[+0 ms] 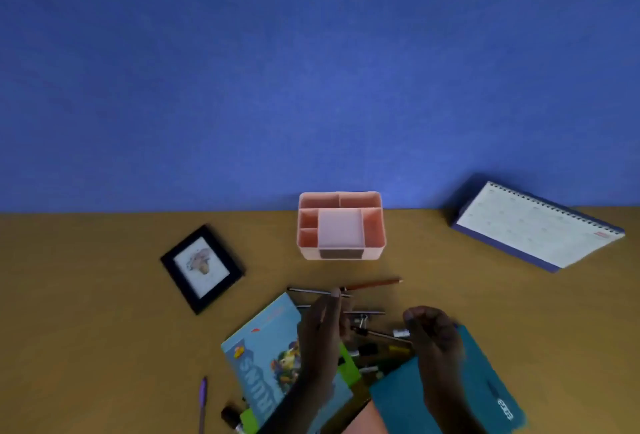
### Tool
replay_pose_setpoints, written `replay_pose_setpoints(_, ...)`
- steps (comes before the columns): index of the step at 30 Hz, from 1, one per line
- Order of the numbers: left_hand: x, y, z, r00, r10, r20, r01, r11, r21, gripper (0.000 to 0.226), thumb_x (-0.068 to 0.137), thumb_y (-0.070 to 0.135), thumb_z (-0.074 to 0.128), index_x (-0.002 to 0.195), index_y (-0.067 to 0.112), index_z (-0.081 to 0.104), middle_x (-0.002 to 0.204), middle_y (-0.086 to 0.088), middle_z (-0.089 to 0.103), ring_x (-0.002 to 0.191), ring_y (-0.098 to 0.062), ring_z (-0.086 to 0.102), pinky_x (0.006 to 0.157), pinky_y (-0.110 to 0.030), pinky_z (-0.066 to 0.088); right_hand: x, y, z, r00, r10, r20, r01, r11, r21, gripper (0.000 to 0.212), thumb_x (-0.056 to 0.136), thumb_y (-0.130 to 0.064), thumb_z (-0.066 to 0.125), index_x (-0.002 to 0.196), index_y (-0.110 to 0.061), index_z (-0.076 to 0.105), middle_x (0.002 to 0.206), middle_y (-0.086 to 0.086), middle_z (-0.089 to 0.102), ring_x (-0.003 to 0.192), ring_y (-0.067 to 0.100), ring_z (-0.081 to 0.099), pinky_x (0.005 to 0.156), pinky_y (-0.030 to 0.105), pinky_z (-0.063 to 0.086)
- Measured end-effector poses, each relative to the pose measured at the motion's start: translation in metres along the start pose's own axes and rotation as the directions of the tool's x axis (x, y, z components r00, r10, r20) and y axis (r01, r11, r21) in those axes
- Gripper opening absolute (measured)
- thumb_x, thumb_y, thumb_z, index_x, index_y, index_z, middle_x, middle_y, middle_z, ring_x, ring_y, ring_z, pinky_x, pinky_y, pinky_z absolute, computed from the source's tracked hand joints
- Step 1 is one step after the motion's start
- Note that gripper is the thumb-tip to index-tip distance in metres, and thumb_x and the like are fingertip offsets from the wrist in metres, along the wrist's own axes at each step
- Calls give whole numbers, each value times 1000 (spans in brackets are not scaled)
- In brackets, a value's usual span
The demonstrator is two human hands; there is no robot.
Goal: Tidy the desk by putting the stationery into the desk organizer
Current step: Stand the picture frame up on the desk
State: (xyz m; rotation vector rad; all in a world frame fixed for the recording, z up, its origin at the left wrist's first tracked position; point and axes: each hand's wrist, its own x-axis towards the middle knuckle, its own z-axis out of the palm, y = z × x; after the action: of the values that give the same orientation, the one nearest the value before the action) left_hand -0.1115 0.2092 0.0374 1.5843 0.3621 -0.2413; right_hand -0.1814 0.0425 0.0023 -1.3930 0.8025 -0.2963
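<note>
A pink desk organizer [383, 237] with several compartments stands at the back of the wooden desk, by the blue wall. In front of it lie a red-brown pencil [375, 284] and a dark pen [306, 290]. My left hand [322, 336] reaches forward and its fingertips close on that dark pen. My right hand [434, 343] hovers with curled fingers over a clutter of pens and binder clips [362, 322]; whether it holds anything is unclear. A purple pen [202, 395] lies apart at the lower left.
A light blue book [266, 361] and a teal notebook [450, 399] lie under my hands, with a green item [349, 366] between them. A black picture frame [202, 269] lies at the left, a desk calendar [540, 225] at the back right.
</note>
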Motion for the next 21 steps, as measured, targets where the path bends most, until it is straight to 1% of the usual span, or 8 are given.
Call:
replay_pose_setpoints(2,2,0,-32,997,-20,-76,15,998,-62,53,104,43,61,77,-2,68,58,-12,49,54,-23,44,52,-31,36,-10,0,24,996,-8,86,14,998,-68,15,95,-1,76,89,-14,74,79,6,73,75,14,62,72,35,48)
replay_pose_setpoints(5,5,1,-75,983,-64,-174,45,992,-115,44,107,30,60,83,-5,70,62,-12,54,58,-24,50,52,-30,42,-25,-6,59,982,-13,190,39,990,-135,17,96,-1,76,88,-15,74,77,7,75,67,12,63,67,36,49)
replay_pose_setpoints(9,17,-5,-128,940,-95,-328,50,989,-143,36,107,27,64,80,6,74,63,-9,60,58,-23,56,55,-34,45,-35,-7,108,948,-31,317,113,963,-243,19,94,0,77,87,-18,76,80,1,77,72,11,66,67,32,51)
replay_pose_setpoints(11,26,-6,-152,907,-121,-403,59,985,-163,31,106,29,65,84,10,76,67,-6,65,60,-21,60,58,-34,48,-37,-4,133,930,-13,369,133,944,-302,17,94,-8,79,88,-23,77,84,-4,79,77,12,71,72,36,55)
replay_pose_setpoints(14,45,-9,-189,842,-188,-505,98,975,-198,18,104,20,65,94,10,77,75,-5,68,70,-20,63,62,-33,51,-39,-3,174,897,44,439,128,926,-354,10,96,-20,79,88,-25,77,81,-3,78,79,22,73,73,44,57)
replay_pose_setpoints(16,59,-15,-212,817,-189,-545,132,981,-142,12,100,18,66,98,21,77,86,0,75,80,-20,71,73,-36,60,-39,-2,202,877,53,478,144,920,-365,6,93,-26,80,88,-24,78,80,-2,77,76,18,71,73,46,58)
replay_pose_setpoints(18,73,-19,-230,814,-176,-553,183,982,-43,14,96,20,70,104,30,76,97,6,78,91,-18,74,83,-43,63,-37,2,227,851,56,523,185,899,-396,4,91,-29,77,90,-26,78,83,-4,78,79,17,73,75,48,60)
replay_pose_setpoints(21,91,-19,-247,794,-164,-586,226,974,34,26,95,16,72,119,24,74,114,0,77,99,-19,71,84,-33,55,-33,8,260,824,75,562,228,863,-450,7,95,-22,76,92,-28,79,85,-10,79,83,13,75,75,43,62)
